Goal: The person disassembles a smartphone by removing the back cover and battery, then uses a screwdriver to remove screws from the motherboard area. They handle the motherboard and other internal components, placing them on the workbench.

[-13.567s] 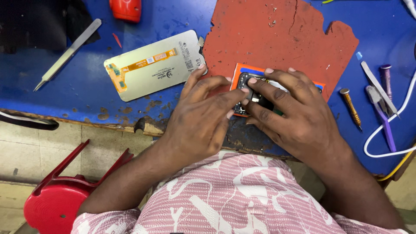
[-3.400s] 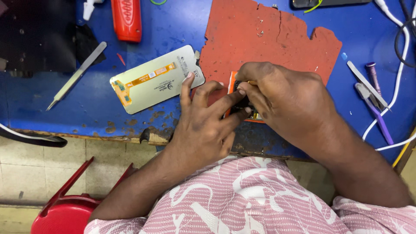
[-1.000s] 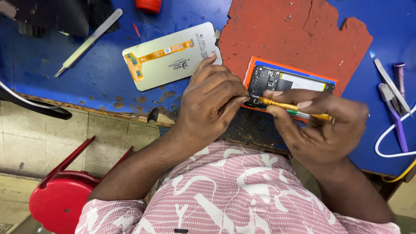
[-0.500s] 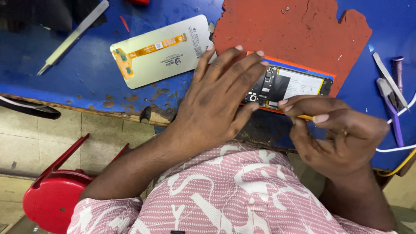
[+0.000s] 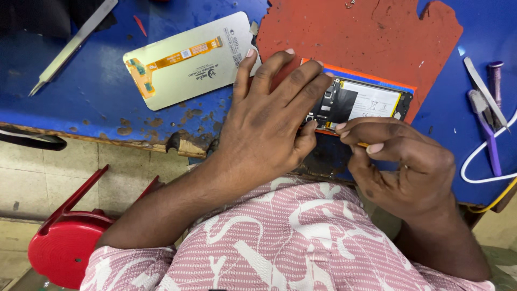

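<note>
The opened phone lies on the mat on the tabletop; at its nine o'clock the screen panel, at three o'clock the tweezers.

We're looking down on a blue workbench, its paint chipped and worn to bare wood along the front edge. Below it we see a pale tiled floor, with a red stool standing at lower left, close under the bench.
</note>
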